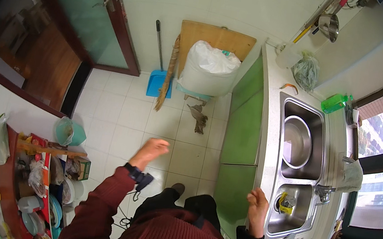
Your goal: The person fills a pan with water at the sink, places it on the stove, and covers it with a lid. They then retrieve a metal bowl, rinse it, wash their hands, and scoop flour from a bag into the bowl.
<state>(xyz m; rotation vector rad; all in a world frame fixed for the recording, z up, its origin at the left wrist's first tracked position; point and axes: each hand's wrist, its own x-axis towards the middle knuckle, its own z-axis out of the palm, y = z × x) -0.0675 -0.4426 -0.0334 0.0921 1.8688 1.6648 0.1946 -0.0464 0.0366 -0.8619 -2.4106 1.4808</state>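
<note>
My left hand (151, 151) hovers over the white tiled floor (159, 137), fingers loosely curled together with nothing visible in them. My right hand (257, 209) is curled as well and looks empty, beside the front edge of the white countertop (271, 146). To its right is a stainless steel double sink (297, 180). A round metal basin (297, 142) holding water sits in the far bowl. In the near bowl, a yellow and clear plastic wrapper (287, 203) lies by the drain. A faucet (324, 193) stands behind the sink.
Ahead, a large white sack (210, 65) rests before a wooden board (219, 34). A blue dustpan (156, 83), straw broom (168, 75) and grey rag (198, 118) are nearby. Left are a cluttered shelf (7, 170), a green bin (70, 132) and an open door (115, 30).
</note>
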